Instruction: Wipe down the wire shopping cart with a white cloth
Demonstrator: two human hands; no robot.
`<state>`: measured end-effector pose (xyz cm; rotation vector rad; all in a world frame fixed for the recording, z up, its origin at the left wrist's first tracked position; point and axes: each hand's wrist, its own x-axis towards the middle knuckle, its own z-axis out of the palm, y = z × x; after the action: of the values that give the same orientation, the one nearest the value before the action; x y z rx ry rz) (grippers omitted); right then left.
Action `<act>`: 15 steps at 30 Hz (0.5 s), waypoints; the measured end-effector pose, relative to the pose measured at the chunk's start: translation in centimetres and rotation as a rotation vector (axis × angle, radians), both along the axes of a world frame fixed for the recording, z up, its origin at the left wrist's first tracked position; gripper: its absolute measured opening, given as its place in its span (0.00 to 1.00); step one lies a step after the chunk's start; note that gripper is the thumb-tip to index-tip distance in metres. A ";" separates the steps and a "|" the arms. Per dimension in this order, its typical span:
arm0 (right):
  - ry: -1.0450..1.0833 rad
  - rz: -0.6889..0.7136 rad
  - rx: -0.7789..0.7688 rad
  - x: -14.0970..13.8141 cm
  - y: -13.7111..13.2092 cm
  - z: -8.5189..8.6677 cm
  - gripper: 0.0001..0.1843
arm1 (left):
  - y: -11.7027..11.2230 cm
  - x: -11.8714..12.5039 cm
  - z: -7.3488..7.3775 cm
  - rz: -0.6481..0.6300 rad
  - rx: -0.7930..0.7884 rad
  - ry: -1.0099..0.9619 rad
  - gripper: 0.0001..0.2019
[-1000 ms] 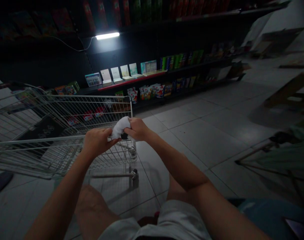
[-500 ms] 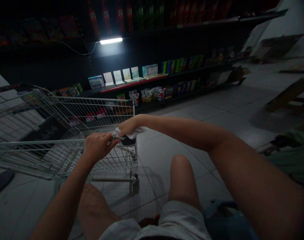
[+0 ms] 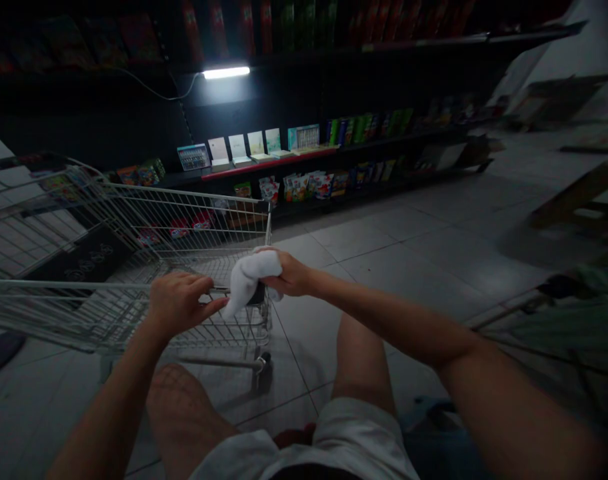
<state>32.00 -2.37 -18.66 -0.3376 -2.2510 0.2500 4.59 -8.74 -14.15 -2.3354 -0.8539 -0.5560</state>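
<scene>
Looking down from the head, the right hand (image 3: 290,275) is closed around a bunched-up white cloth (image 3: 249,277) and presses it on the near corner of the wire cart (image 3: 134,200). The left hand (image 3: 177,303) is curled around the cart's top bar, just beside the cloth. Behind the cart, a dark shelf (image 3: 264,160) with boxes stands under a bright light (image 3: 227,72).

Grey tiled floor (image 3: 434,267), wire shopping cart (image 3: 184,213) standing on it
</scene>
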 end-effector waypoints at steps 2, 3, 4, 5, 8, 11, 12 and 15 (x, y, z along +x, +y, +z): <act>0.181 -0.080 -0.029 -0.5 1.4 -2.8 0.20 | -0.2 -0.5 0.0 0.004 0.001 -0.009 0.28; 0.254 -0.130 -0.064 -0.7 2.6 -3.5 0.23 | -0.3 -0.9 0.0 0.006 -0.009 -0.012 0.28; 0.307 -0.189 -0.107 -0.9 4.0 -3.8 0.25 | -0.4 -1.4 -0.1 0.008 -0.025 -0.018 0.28; 0.344 -0.252 -0.153 -1.0 5.5 -3.7 0.26 | -0.4 -1.9 -0.1 0.011 -0.048 -0.024 0.28; 0.366 -0.415 -0.273 -1.3 8.9 -2.5 0.23 | -0.6 -3.6 0.0 0.041 -0.150 -0.034 0.26; 0.316 -0.434 -0.283 -2.4 8.8 -2.1 0.18 | -0.8 -5.3 0.4 0.101 -0.285 -0.063 0.28; 0.280 -0.393 -0.250 -3.1 7.9 -2.2 0.17 | -0.8 -5.9 0.6 0.123 -0.329 -0.081 0.28; 0.182 -0.261 -0.110 -6.2 3.7 -3.0 0.13 | -0.9 -7.4 1.0 0.203 -0.412 -0.142 0.29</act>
<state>25.81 1.38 -21.64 -0.6362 -1.9934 0.2559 -2.77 -9.62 -13.13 -2.5490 -1.3639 -0.5001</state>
